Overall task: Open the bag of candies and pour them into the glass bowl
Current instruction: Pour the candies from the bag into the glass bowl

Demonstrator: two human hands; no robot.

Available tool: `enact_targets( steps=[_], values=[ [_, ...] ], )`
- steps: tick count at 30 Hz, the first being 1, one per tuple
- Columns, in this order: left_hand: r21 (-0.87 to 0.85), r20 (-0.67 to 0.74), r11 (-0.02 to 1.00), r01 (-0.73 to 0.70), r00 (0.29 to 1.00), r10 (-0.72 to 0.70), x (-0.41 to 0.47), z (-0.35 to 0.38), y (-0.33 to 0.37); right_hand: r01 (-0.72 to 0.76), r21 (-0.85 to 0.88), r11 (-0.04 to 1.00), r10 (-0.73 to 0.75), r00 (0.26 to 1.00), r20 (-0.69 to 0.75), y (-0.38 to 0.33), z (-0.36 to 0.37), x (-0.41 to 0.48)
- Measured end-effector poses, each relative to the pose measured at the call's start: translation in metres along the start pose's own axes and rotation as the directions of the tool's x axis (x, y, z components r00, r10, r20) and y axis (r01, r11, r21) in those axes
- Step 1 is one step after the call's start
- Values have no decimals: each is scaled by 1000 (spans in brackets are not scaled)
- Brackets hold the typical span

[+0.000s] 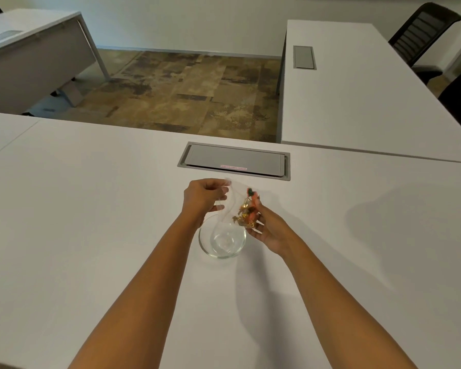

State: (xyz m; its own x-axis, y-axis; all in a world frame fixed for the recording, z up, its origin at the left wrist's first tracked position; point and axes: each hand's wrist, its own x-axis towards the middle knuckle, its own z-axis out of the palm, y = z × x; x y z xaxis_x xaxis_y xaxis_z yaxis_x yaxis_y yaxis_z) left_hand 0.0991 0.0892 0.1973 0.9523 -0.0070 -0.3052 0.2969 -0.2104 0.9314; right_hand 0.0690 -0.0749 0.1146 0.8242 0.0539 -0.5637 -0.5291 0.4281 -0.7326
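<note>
A clear plastic bag [236, 198] hangs above the far rim of a glass bowl [222, 242] on the white table. Inside the bag, wrapped candies [245, 215] in gold and orange are bunched at its right side. My left hand [204, 197] pinches the bag's upper left edge. My right hand [266, 227] grips the bag's right side, around the candies. The bowl looks empty; its far rim is partly hidden by the bag and my hands.
A grey cable hatch [234, 161] is set into the white table [91, 209] just beyond my hands. A second white desk [357, 89] adjoins at the right, with a black chair [421, 30] behind it. Another desk [32, 49] stands far left across the floor.
</note>
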Motion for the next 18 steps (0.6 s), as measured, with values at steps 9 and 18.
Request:
enact_targets(
  steps=[9,18],
  values=[
    [36,-200,999,38,979,-30,8,4,-40,108,-309,945,-147,984,-105,-7,-10,-5],
    [147,-187,981,124,978,-96,4,6,-73,275,-668,692,-425,903,-68,2,8,-6]
  ],
)
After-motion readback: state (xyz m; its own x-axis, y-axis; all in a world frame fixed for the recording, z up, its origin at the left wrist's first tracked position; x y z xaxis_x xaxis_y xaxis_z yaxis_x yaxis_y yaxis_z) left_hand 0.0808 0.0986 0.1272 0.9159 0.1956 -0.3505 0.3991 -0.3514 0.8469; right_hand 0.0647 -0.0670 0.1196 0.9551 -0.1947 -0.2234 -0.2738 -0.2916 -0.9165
